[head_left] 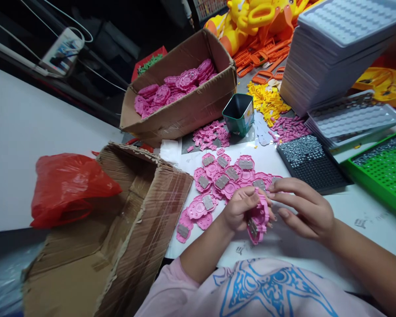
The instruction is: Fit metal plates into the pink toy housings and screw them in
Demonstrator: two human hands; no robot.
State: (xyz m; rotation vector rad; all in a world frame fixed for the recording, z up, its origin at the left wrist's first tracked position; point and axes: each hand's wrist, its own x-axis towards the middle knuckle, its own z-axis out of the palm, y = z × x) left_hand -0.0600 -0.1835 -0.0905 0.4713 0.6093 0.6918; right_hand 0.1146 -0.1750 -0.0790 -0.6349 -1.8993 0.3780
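Observation:
My left hand (240, 208) grips a pink plastic casing (258, 215), tilted up on its edge, with a grey metal plate on its lower part. Close by on the right, my right hand (305, 207) has its fingers stretched toward the casing's edge; whether the fingertips touch it I cannot tell. Behind both hands lies a loose pile of similar pink casings (231, 189) on the white table surface (345, 215), several with grey metal plates set in them.
A cardboard box (181, 114) of pink parts stands behind, near a dark green tin (239, 115). An open carton (145, 229) is at left. To the right are a black perforated tray (317, 169) of metal pieces, a green tray (387, 176) and stacked white trays (330, 66).

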